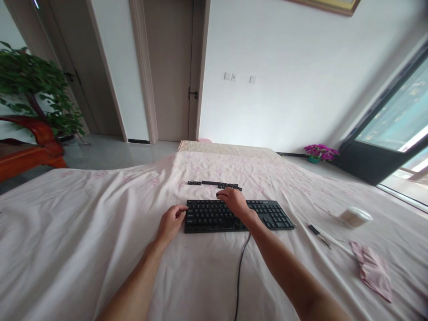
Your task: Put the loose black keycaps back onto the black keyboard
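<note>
**White wall, pink-flowered cloth, black keyboard**

A plain white wall [284, 98] fills the far side of the room, with two grey-brown doors [169, 71] to the left and a dark-framed glazed panel [397, 120] to the right. A pale pink, flower-printed fabric cloth [83, 232] covers the broad surface in front, creased and rippled; a cream patterned cover [230, 150] shows beyond it. Glossy grey flooring [113, 154] runs behind. At left stand a leafy green plant [40, 84] and a polished orange-red wooden armrest [38, 138]; magenta flowers in a green pot [322, 152] sit by the wall.

The long black plastic keyboard [207, 218] lies flat mid-cloth, its black cable [238, 276] trailing toward the person. The left hand [170, 221] has bent fingers touching its left edge; whether they grip it, I cannot tell. The right hand [236, 203] is over its far edge, fingertips drawn together at something small and dark; I cannot tell whether they grasp it.

To the right are a crumpled pink cloth piece [372, 272], a clear rounded container [356, 217] and a slim black-tipped tool [313, 229]. Small loose black keys [229, 185] lie beyond the keyboard.
</note>
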`<state>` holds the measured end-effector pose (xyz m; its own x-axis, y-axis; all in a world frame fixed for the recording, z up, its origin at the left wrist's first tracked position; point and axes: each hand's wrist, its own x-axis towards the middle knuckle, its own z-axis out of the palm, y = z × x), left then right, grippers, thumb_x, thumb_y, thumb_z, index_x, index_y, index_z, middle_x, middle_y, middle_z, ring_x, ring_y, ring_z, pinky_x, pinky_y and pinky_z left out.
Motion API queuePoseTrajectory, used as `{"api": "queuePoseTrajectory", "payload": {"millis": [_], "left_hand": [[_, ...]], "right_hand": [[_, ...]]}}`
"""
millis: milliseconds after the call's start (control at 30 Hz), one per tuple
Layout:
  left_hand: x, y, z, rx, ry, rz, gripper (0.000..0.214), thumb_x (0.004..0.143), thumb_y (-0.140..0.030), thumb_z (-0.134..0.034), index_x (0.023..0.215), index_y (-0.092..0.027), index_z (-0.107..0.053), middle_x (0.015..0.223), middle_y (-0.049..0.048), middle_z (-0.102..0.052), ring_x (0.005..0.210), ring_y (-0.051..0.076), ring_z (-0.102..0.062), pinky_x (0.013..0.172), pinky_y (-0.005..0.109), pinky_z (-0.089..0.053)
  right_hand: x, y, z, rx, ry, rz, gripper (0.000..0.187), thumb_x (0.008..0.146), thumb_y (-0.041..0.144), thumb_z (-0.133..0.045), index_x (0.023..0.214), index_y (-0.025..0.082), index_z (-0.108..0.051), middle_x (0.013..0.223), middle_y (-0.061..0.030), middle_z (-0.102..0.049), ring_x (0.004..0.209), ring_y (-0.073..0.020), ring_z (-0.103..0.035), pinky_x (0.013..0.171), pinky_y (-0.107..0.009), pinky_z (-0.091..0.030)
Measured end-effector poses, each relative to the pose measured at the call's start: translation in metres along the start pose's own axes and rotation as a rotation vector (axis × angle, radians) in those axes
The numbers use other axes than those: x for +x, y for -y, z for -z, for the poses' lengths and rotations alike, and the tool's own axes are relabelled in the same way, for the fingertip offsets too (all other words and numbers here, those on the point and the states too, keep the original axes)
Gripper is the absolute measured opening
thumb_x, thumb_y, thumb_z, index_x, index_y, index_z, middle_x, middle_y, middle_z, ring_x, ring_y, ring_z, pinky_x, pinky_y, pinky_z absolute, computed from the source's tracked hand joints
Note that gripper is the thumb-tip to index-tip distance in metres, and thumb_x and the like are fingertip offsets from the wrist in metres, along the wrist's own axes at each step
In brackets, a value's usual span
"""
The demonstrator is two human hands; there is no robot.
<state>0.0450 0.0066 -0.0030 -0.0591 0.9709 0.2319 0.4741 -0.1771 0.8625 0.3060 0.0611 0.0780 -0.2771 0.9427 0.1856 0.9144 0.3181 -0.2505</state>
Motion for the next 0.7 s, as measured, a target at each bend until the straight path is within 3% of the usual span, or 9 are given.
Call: {"api": "queuePoseTrajectory", "payload": {"millis": [133, 233, 400, 700], "left_hand": [[-0.002, -0.002, 0.001, 0.009, -0.006, -0.008, 0.026, 0.081, -0.027, -0.050, 0.099, -0.021, -0.067, 0.100, 0.0032, -0.070, 0.085, 0.016, -0.065, 0.082, 0.028, -0.049], [-0.002, -0.001, 0.001, 0.018, -0.013, -0.020, 0.026, 0.080, -0.026, -0.049, 0.099, -0.020, -0.067, 0.100, 0.0033, -0.070, 0.086, 0.016, -0.065, 0.082, 0.028, -0.049], [-0.002, 0.002, 0.000, 0.022, -0.014, -0.030, 0.027, 0.080, -0.025, -0.049, 0.099, -0.020, -0.067, 0.101, 0.0033, -0.071, 0.086, 0.016, -0.065, 0.082, 0.027, -0.049], [-0.002, 0.004, -0.002, 0.023, -0.016, -0.026, 0.027, 0.079, -0.027, -0.050, 0.099, -0.021, -0.067, 0.100, 0.0028, -0.071, 0.087, 0.016, -0.066, 0.082, 0.027, -0.050]], "right_hand": [[-0.054, -0.002, 0.005, 0.019, -0.040, 0.098, 0.023, 0.090, 0.037, -0.053, 0.101, 0.030, -0.071, 0.095, 0.0011, -0.068, 0.087, -0.0149, -0.062, 0.074, -0.022, -0.040], [-0.076, 0.002, 0.004, -0.080, -0.048, 0.130, 0.019, 0.090, 0.035, -0.054, 0.095, 0.030, -0.072, 0.087, 0.0004, -0.066, 0.083, -0.0143, -0.059, 0.069, -0.023, -0.036], [-0.086, 0.005, 0.000, -0.232, -0.040, 0.169, 0.019, 0.089, 0.032, -0.057, 0.077, 0.026, -0.070, 0.079, 0.0001, -0.062, 0.077, -0.0138, -0.055, 0.068, -0.027, -0.029], [-0.088, 0.006, -0.007, -0.312, -0.023, 0.205, 0.016, 0.090, 0.026, -0.056, 0.077, 0.024, -0.066, 0.079, 0.0004, -0.061, 0.077, -0.0138, -0.053, 0.069, -0.029, -0.026]]}}
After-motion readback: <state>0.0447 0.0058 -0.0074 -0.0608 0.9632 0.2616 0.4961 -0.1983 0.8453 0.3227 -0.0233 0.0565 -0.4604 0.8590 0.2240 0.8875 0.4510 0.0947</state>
